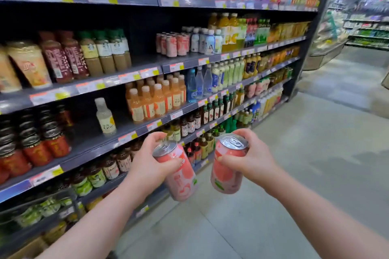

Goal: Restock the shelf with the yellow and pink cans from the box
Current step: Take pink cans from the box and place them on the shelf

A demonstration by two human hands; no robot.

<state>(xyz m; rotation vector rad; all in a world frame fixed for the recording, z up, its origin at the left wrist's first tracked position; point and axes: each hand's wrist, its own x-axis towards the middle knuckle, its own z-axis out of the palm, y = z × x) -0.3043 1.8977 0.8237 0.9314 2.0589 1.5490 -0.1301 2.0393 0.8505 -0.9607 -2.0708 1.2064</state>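
My left hand [150, 160] grips a pink can [181, 176] that leans to the left, silver lid up. In my right hand [251, 159] is a second pink can [227, 172], held nearly upright. Both cans hang in the aisle in front of the lower shelves. On the second shelf from the top stands a group of matching pink cans [172, 45], with dark bare shelf [145, 57] to their left. No yellow cans or box can be made out for sure; a cardboard edge [29, 249] shows at the bottom left.
The long dark shelving unit runs along the left, full of bottles. A single pale bottle [105, 116] stands alone on the third shelf beside orange juice bottles [155, 99]. Red-labelled cans [35, 149] sit at the left. Grey floor [305, 174] stretches to the right.
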